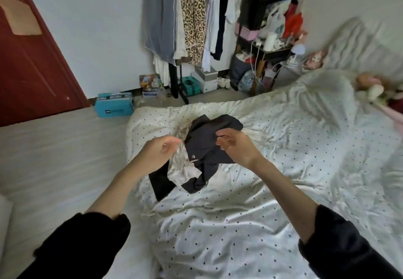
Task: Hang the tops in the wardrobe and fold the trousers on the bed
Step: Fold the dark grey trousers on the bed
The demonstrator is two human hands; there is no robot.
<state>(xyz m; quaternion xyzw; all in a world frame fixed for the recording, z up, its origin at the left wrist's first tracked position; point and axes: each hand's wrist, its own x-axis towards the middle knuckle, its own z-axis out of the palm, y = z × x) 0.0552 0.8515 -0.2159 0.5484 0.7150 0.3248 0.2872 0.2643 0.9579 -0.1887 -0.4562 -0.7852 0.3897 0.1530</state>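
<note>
A dark garment with a metal snap [205, 145] lies bunched on the polka-dot bed [239, 224], its pale lining or a light cloth [183, 167] showing beneath. My right hand [237, 147] grips the dark fabric near its top edge, fingers curled into it. My left hand [161, 150] pinches the pale cloth at the garment's left side. The open clothes rail [196, 16] stands against the far wall, hung with several tops, including a leopard-print one.
A red door [32, 56] is at the left. Teal boxes [114, 105] and shoe boxes sit on the floor under the rail. A cluttered side table [272, 45] stands right of it. Pillows and soft toys [375, 88] lie at the bed's far right.
</note>
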